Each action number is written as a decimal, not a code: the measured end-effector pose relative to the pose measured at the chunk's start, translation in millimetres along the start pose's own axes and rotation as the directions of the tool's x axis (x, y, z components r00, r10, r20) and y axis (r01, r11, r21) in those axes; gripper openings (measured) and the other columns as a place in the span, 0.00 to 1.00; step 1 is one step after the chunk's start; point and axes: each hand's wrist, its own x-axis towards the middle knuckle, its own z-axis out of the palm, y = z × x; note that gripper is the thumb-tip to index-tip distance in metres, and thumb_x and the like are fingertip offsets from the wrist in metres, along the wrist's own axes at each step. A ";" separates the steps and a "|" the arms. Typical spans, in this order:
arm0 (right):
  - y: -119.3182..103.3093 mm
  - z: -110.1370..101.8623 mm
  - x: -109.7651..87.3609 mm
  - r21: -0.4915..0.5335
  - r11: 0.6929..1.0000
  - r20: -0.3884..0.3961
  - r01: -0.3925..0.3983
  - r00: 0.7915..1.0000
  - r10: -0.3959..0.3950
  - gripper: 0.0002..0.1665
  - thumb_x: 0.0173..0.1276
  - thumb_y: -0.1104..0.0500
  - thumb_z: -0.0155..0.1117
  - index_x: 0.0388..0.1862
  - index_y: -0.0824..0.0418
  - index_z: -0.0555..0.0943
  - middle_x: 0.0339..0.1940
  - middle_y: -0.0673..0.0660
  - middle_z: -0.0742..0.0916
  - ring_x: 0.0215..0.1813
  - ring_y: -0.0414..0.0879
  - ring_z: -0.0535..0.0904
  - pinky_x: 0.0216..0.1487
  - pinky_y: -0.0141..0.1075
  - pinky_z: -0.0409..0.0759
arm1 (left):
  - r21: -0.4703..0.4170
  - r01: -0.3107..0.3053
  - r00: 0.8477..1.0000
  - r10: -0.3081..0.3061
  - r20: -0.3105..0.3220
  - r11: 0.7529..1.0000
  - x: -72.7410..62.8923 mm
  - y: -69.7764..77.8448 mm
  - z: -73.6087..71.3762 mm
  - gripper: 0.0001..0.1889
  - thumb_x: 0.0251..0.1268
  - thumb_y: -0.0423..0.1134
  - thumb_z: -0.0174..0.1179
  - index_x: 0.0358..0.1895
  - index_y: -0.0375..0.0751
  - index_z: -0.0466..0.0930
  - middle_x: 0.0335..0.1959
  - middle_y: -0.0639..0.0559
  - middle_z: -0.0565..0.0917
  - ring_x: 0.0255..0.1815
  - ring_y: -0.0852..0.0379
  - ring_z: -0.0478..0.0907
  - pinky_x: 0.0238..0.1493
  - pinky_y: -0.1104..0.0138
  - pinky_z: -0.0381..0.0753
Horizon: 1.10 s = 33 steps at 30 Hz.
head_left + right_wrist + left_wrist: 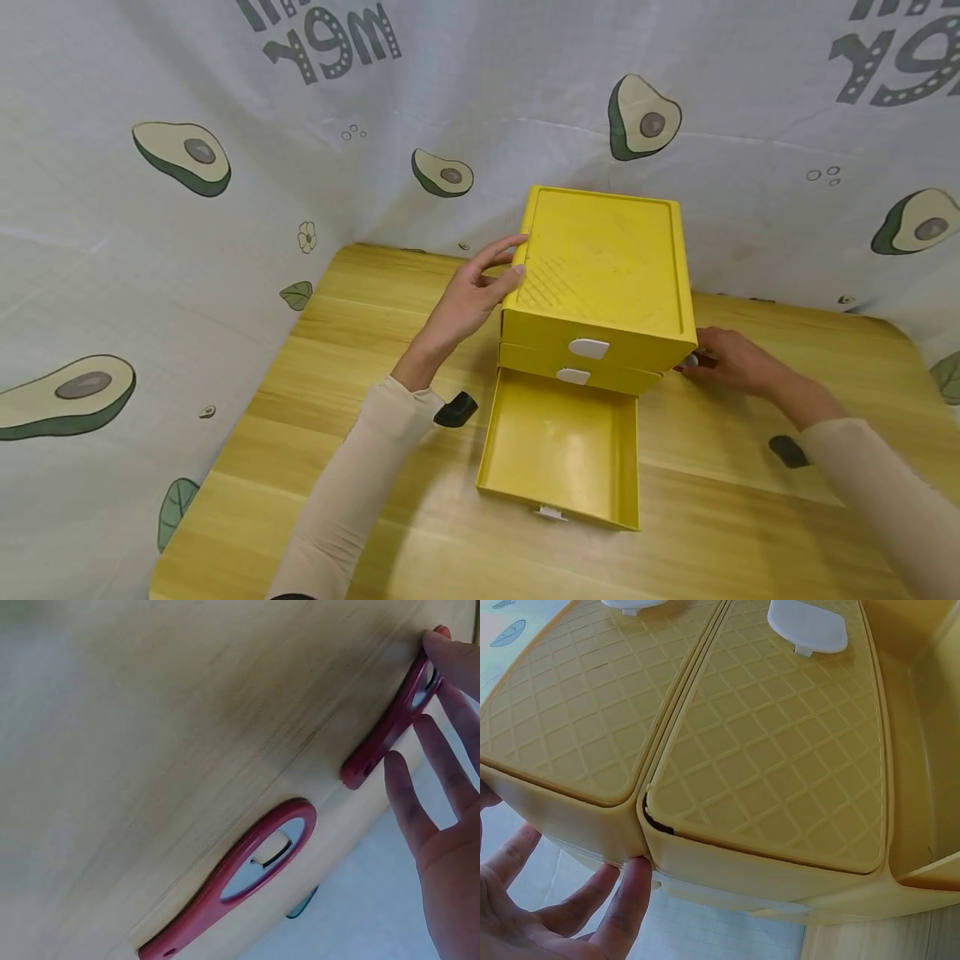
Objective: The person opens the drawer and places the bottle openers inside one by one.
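Note:
A yellow drawer cabinet point(607, 258) stands on the table, its bottom drawer point(558, 446) pulled out and bare inside. The two upper drawers, with white tab handles point(808, 627), are closed. My left hand point(472, 296) rests on the cabinet's left side and top edge; in the left wrist view its fingertips touch the side wall. Beside the cabinet's right side, my right hand point(738, 362) pinches a red bottle opener point(390, 724) between thumb and fingers. Another red bottle opener point(232, 877) with a metal insert lies nearby on the table in the right wrist view.
The wooden table point(285, 433) ends at a white cloth point(525, 108) printed with avocados, which hangs behind and to the left. The open drawer's front edge, with its white handle point(552, 512), juts out toward me.

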 end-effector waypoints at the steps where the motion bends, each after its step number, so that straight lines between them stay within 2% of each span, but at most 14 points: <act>1: 0.7 0.5 -0.3 -0.004 1.000 -0.001 -0.001 1.000 0.001 0.19 0.55 0.71 0.76 0.38 0.52 0.79 0.31 0.45 0.80 0.31 0.36 0.68 0.33 0.30 0.65 | 0.000 -0.001 1.000 0.001 -0.001 1.000 -0.1 0.1 0.0 0.23 0.76 0.51 0.55 0.71 0.67 0.70 0.70 0.49 0.71 0.52 0.48 0.79 0.51 0.60 0.77; 7: 0.7 2.5 -3.4 0.000 1.000 -0.014 0.002 1.000 -0.002 0.19 0.55 0.72 0.75 0.41 0.54 0.81 0.30 0.46 0.79 0.30 0.36 0.69 0.32 0.29 0.66 | 0.000 -0.002 1.000 0.002 0.001 1.000 -0.2 0.7 0.4 0.23 0.76 0.50 0.55 0.71 0.66 0.70 0.70 0.49 0.71 0.51 0.49 0.79 0.50 0.60 0.77; 13: -6.1 1.4 -5.0 0.009 1.000 0.025 0.002 1.000 -0.003 0.13 0.56 0.70 0.75 0.33 0.55 0.82 0.30 0.47 0.76 0.30 0.35 0.67 0.31 0.29 0.65 | 0.001 0.006 1.000 -0.006 -0.005 1.000 -1.5 0.8 0.5 0.23 0.76 0.50 0.55 0.71 0.66 0.70 0.70 0.49 0.71 0.52 0.48 0.79 0.51 0.60 0.77; 16: -10.2 -0.4 -7.3 0.005 1.000 0.031 -0.023 0.999 0.023 0.12 0.57 0.70 0.74 0.34 0.55 0.83 0.30 0.47 0.75 0.29 0.35 0.67 0.30 0.29 0.65 | 0.002 0.005 1.000 -0.005 -0.002 1.000 -1.3 0.8 0.7 0.23 0.76 0.50 0.55 0.71 0.66 0.70 0.70 0.48 0.70 0.51 0.49 0.79 0.51 0.59 0.78; 21: -16.9 -4.5 -9.5 -0.004 1.000 0.006 -0.012 1.000 0.012 0.14 0.56 0.70 0.75 0.40 0.58 0.86 0.36 0.50 0.80 0.30 0.34 0.68 0.29 0.28 0.68 | 0.009 0.008 1.000 -0.008 -0.006 1.000 -1.5 1.9 -1.2 0.23 0.76 0.51 0.55 0.71 0.67 0.70 0.71 0.48 0.70 0.51 0.49 0.79 0.51 0.59 0.78; 26: -25.1 -8.1 -13.7 -0.024 1.000 -0.001 -0.019 1.000 0.019 0.20 0.55 0.70 0.76 0.46 0.56 0.87 0.47 0.55 0.84 0.34 0.36 0.71 0.30 0.29 0.69 | -0.001 0.010 1.000 -0.010 -0.010 1.000 -3.0 3.1 -3.6 0.23 0.76 0.51 0.55 0.72 0.67 0.69 0.71 0.48 0.70 0.52 0.49 0.79 0.53 0.57 0.77; 33: -36.3 -10.8 -25.4 -0.040 0.997 -0.011 -0.059 0.998 0.059 0.21 0.54 0.70 0.77 0.47 0.56 0.87 0.50 0.59 0.84 0.38 0.42 0.73 0.29 0.28 0.70 | -0.004 0.002 1.000 -0.002 0.008 1.000 -2.9 4.1 -0.6 0.24 0.76 0.50 0.55 0.72 0.65 0.69 0.71 0.48 0.70 0.52 0.49 0.79 0.52 0.59 0.77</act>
